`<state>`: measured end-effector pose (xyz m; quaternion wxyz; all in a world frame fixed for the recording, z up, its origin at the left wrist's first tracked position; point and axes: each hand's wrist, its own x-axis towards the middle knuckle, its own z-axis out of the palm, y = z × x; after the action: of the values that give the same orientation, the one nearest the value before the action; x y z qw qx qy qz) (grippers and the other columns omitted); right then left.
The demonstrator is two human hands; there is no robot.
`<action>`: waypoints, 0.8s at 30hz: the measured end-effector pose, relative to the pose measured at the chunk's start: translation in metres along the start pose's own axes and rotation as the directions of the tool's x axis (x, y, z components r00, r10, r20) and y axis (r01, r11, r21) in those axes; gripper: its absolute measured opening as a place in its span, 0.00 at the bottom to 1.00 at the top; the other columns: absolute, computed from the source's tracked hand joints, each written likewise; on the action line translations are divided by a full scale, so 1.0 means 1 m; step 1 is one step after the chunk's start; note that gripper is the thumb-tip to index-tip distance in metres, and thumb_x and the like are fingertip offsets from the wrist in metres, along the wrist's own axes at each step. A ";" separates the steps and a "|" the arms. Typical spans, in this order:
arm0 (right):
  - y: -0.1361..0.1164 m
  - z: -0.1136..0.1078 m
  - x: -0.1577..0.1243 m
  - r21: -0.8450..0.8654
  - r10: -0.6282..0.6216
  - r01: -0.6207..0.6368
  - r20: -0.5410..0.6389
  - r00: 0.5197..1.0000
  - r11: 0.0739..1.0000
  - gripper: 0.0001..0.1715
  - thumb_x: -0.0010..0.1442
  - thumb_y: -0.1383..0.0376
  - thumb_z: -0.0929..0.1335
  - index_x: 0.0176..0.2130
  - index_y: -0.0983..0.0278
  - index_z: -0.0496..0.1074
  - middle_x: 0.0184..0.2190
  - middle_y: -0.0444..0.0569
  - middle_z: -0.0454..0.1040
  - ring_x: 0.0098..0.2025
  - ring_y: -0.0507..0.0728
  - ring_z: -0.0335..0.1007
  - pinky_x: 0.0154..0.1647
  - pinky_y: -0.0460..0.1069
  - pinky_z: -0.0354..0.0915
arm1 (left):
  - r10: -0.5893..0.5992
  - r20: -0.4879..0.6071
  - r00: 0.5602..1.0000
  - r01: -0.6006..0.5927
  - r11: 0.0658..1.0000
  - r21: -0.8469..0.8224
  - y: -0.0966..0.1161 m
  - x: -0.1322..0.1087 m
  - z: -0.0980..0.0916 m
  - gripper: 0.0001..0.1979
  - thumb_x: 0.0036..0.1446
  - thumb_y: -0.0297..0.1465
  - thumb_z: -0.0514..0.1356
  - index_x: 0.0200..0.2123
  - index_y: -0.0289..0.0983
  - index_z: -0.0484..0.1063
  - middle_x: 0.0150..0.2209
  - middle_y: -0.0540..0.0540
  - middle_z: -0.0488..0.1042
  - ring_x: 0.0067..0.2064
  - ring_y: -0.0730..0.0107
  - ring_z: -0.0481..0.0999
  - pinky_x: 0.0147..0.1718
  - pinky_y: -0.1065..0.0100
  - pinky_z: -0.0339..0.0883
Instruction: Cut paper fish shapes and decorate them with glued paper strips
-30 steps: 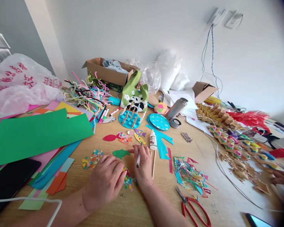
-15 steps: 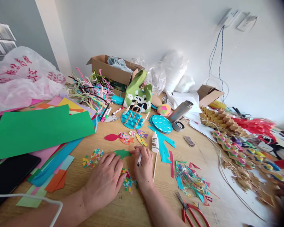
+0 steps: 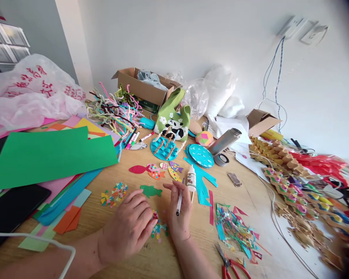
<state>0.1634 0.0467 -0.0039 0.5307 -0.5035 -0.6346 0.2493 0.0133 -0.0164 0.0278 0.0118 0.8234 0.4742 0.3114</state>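
Note:
My right hand (image 3: 180, 211) holds a slim white marker (image 3: 179, 203) between thumb and fingers, its black end pointing down toward me. The hand is just right of a green paper fish (image 3: 150, 190) lying flat on the table. To the fish's left, my left hand (image 3: 130, 224) rests with fingers loosely bent and thumb apart, holding nothing; a fingertip is at the fish's edge. Small coloured paper dots (image 3: 159, 228) lie partly hidden beside the left thumb. Cut paper bits (image 3: 114, 193) form a pile at left. Beyond are several decorated paper fish (image 3: 155, 174).
A white glue bottle (image 3: 191, 179) stands right of my right hand. Red-handled pliers (image 3: 228, 261) and paper scraps (image 3: 235, 228) lie at right. Green card (image 3: 52, 155) and a black phone (image 3: 20, 213) are at left. A white cable (image 3: 46, 240) crosses my left forearm.
My right hand has drawn back slightly right from the green fish, turning the marker. My left hand has shifted a little down and left, baring more of the fish. The view has shifted slightly.

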 end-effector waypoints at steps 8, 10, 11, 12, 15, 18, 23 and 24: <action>0.006 -0.004 0.002 -0.145 0.022 -0.010 0.084 0.996 0.989 0.06 0.65 0.65 0.61 0.41 0.62 0.66 0.34 0.49 0.76 0.39 0.59 0.71 0.42 0.54 0.63 | -0.071 -0.005 0.997 0.071 0.993 0.092 -0.001 -0.003 0.002 0.08 0.61 0.29 0.53 0.30 0.36 0.70 0.34 0.43 0.74 0.39 0.59 0.70 0.39 0.55 0.65; 0.008 -0.002 0.003 -0.212 0.037 -0.015 0.097 0.995 0.977 0.05 0.64 0.66 0.61 0.40 0.62 0.66 0.35 0.51 0.76 0.40 0.60 0.70 0.43 0.55 0.63 | -0.082 -0.016 0.996 0.083 0.988 0.127 -0.002 -0.004 0.004 0.08 0.61 0.29 0.54 0.31 0.36 0.70 0.37 0.41 0.74 0.41 0.57 0.70 0.40 0.55 0.65; 0.008 -0.001 0.004 -0.243 0.044 -0.017 0.104 0.994 0.970 0.05 0.64 0.66 0.61 0.40 0.62 0.66 0.36 0.51 0.75 0.40 0.60 0.70 0.43 0.55 0.62 | -0.087 -0.019 0.996 0.088 0.986 0.140 -0.002 -0.004 0.005 0.08 0.61 0.30 0.54 0.31 0.36 0.70 0.38 0.41 0.75 0.41 0.56 0.70 0.40 0.54 0.65; 0.008 0.000 0.005 -0.272 0.048 -0.016 0.111 0.993 0.962 0.05 0.63 0.66 0.62 0.40 0.63 0.66 0.36 0.52 0.75 0.41 0.61 0.69 0.43 0.56 0.62 | -0.091 -0.019 0.996 0.093 0.984 0.150 -0.002 -0.004 0.005 0.08 0.61 0.30 0.53 0.31 0.36 0.70 0.38 0.41 0.75 0.41 0.56 0.70 0.40 0.54 0.65; 0.008 0.002 0.006 -0.318 0.040 0.006 0.138 0.990 0.948 0.05 0.60 0.68 0.64 0.40 0.63 0.66 0.36 0.52 0.75 0.42 0.62 0.68 0.44 0.56 0.60 | -0.094 -0.014 0.995 0.095 0.985 0.145 -0.002 -0.002 0.006 0.09 0.61 0.29 0.53 0.30 0.37 0.70 0.33 0.43 0.74 0.39 0.58 0.70 0.39 0.56 0.65; 0.006 0.003 0.006 -0.325 0.035 0.021 0.167 0.985 0.945 0.11 0.57 0.71 0.65 0.42 0.64 0.66 0.34 0.50 0.76 0.42 0.63 0.66 0.44 0.56 0.59 | -0.086 -0.017 0.996 0.088 0.988 0.129 -0.002 -0.001 0.005 0.09 0.61 0.29 0.53 0.30 0.38 0.70 0.31 0.44 0.73 0.38 0.60 0.70 0.39 0.58 0.65; 0.004 0.003 0.005 -0.302 0.059 0.010 0.219 0.974 0.953 0.18 0.54 0.75 0.65 0.45 0.63 0.66 0.31 0.46 0.75 0.40 0.62 0.66 0.43 0.56 0.57 | -0.100 -0.010 0.995 0.101 0.989 0.112 -0.003 -0.002 0.005 0.07 0.60 0.29 0.54 0.31 0.38 0.70 0.31 0.44 0.73 0.39 0.59 0.70 0.39 0.58 0.65; 0.004 0.003 0.005 -0.295 0.056 0.012 0.221 0.974 0.955 0.19 0.54 0.76 0.65 0.45 0.63 0.66 0.30 0.46 0.74 0.39 0.62 0.66 0.43 0.56 0.57 | -0.108 0.004 0.994 0.107 0.989 0.104 -0.004 -0.002 0.006 0.07 0.60 0.29 0.54 0.31 0.38 0.69 0.32 0.44 0.73 0.39 0.58 0.70 0.39 0.57 0.65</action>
<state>0.1621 0.0529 -0.0061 0.3709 -0.5522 -0.7153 0.2140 0.0127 -0.0144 0.0210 -0.0119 0.7976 0.5333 0.2816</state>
